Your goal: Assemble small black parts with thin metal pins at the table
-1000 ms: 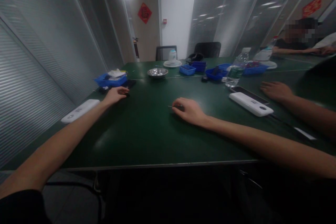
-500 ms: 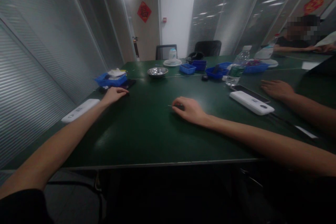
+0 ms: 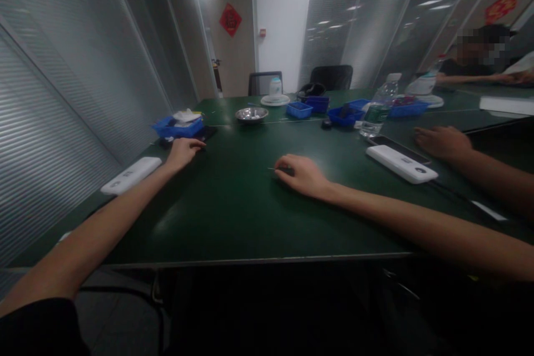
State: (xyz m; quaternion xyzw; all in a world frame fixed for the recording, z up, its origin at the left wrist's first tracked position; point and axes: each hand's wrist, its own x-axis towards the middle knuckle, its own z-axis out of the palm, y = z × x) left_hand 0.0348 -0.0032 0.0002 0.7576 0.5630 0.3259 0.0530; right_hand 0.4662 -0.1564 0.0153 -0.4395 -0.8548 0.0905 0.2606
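My right hand (image 3: 302, 176) rests on the green table (image 3: 233, 217), its thumb and fingers curled into a pinch. From the fingertips a thin, pale, needle-like piece (image 3: 271, 168) sticks out to the left; the rest of it is hidden in the hand. Further left, my left hand (image 3: 182, 153) lies with bent fingers, thumb and fingertips together low over the tabletop. What they hold, if anything, is too small and dark to make out. Just behind it are a dark flat object (image 3: 208, 133) and a blue tray (image 3: 177, 128) with white crumpled material.
A white power bank (image 3: 132, 174) lies beside my left forearm. Another white power bank (image 3: 401, 164), a phone (image 3: 398, 150) and a water bottle (image 3: 377, 114) stand right of my right hand, near another person's hand (image 3: 444, 143). A metal bowl (image 3: 251, 115) and blue bins (image 3: 299, 110) sit farther back.
My hands hold nearly the same place and pose. At the far right a dark shape has moved away, uncovering more of a white flat box. The view has shifted very slightly.
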